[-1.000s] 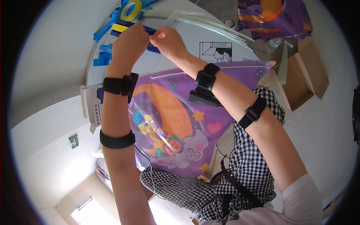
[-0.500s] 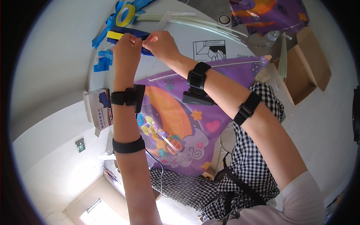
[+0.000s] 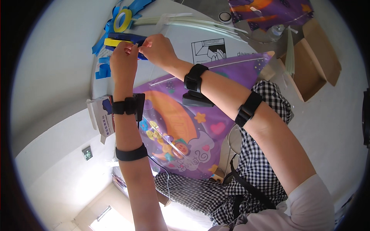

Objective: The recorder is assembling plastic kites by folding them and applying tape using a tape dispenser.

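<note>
My left hand and my right hand meet at the upper left, each with fingers pinched together. Their fingertips almost touch, and whatever lies between them is too small to make out. Just beyond them is a dark blue holder with a yellow band, which looks like a tape dispenser; my hands partly cover it. Below my wrists spreads a purple kite-like sheet of shiny film, printed with an orange moon, stars and hearts. A thin pale rod runs along its upper edge.
A yellow tape roll lies by blue strips at the far left. Thin white rods stretch across the white table. To the right are an open cardboard box, a plastic bottle and another purple printed sheet.
Both pinched hands appear slightly further left and lower, with the surroundings shifting a little too. The fingers stay closed close together.
</note>
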{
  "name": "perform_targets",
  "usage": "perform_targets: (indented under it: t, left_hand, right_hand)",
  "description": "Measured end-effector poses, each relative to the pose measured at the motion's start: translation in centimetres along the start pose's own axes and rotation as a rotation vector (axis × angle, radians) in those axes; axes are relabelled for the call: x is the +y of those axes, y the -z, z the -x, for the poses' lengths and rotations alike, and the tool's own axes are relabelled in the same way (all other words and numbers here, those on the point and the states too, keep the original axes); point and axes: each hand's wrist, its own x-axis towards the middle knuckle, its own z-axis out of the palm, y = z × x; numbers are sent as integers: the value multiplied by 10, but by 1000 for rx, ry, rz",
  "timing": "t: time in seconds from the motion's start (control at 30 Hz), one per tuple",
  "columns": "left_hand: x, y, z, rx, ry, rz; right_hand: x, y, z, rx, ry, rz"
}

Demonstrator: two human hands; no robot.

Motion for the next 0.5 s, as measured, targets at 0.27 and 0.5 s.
perform_targets:
  t: [0.27, 0.5]
  left_hand:
    - [-9, -7, 3, 49, 35, 41]
    - [-28, 3, -4, 2, 159, 349]
  right_hand:
    - [6, -1, 2, -18, 5, -6]
    - [22, -14, 16, -27, 13, 88]
